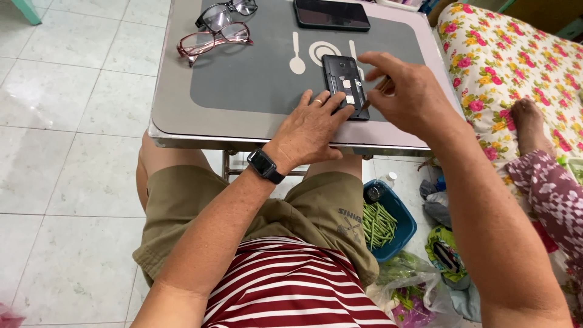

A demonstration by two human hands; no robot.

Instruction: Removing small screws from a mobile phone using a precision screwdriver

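Phone, opened (345,85): black handset lying back-up with its cover off, inner slots and small white and metal parts showing; sits on the grey mat, right of centre, near edge of the table.
Left hand (310,130): palm down on the mat, fingers spread flat, fingertips pressing the phone's near-left edge; grips nothing. Ring on one finger, dark wristwatch (265,165) on the wrist.
Right hand (404,91): hovers over the phone's right side, index finger stretched out, other fingers curled around a thin brownish stick-like item; tip close to the phone, contact cannot be told.
Table (176,109): small, pale top with rounded corners; grey mat bears white spoon-and-plate symbols.
Second phone (331,14): black, screen up, far edge.
Glasses: black pair (226,12) far left; pink pair (212,40) just nearer.
Floor, right: blue basin (405,228) of green beans; plastic bags (413,291) nearby.
Right edge: floral bedding (504,54), another person's foot (527,121).
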